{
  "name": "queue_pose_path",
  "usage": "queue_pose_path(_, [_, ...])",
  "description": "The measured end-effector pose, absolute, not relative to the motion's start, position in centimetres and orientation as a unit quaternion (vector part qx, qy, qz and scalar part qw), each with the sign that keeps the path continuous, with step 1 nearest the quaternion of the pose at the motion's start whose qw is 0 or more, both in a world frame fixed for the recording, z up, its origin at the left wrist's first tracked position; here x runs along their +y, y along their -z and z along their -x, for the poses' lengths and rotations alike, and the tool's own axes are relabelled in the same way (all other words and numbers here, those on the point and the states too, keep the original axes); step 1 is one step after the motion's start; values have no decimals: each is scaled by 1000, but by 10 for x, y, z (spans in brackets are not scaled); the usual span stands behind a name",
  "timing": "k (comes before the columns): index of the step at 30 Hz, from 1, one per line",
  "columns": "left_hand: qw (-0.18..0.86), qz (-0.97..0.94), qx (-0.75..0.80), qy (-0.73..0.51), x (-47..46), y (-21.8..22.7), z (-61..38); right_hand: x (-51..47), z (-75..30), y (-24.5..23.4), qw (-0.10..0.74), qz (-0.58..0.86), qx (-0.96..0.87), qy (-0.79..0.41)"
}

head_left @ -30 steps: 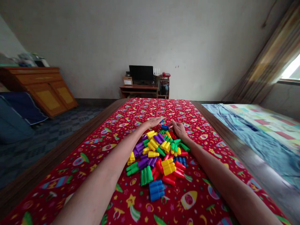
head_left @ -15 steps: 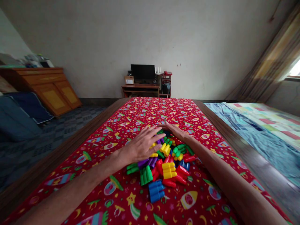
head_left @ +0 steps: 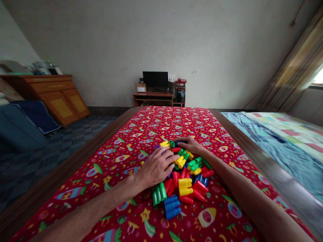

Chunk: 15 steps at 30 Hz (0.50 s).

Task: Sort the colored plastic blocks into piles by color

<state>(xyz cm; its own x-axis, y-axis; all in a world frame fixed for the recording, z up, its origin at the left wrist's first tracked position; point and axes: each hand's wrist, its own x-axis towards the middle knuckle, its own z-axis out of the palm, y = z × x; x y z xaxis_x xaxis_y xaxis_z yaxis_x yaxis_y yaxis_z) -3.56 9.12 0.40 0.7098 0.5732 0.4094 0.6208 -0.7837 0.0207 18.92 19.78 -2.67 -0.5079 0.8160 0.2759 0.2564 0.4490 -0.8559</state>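
Observation:
A heap of coloured plastic building blocks (head_left: 185, 174) lies on a red patterned cloth (head_left: 156, 129) over a long table. My left hand (head_left: 155, 168) lies palm down on the heap's left side, fingers spread and slightly curled over purple and yellow blocks. My right hand (head_left: 190, 144) rests at the heap's far edge, fingers curved round the blocks there; what it holds, if anything, is hidden. A green block (head_left: 158, 194), a yellow block (head_left: 185, 186) and a blue block (head_left: 172, 206) lie at the near side.
The table's wooden edge (head_left: 75, 159) shows on both sides. A bed with a blue and patchwork cover (head_left: 282, 134) stands to the right. A wooden cabinet (head_left: 54, 97) is at the left, a small desk with a monitor (head_left: 155, 80) against the far wall.
My left hand has drawn back from the heap's far edge onto its left side. The right hand stayed at the far edge, and the blocks have been pushed closer together.

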Motion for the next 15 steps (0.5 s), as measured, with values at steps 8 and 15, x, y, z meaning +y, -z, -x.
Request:
queue_pose_path(8, [-59,878,-337,334,124,-8,54,199,-184,36,466,389,-573,-551])
queue_pose_path(15, [-274,745,-440,420,167,12,95,197,-186,38,469,368,-568,-568])
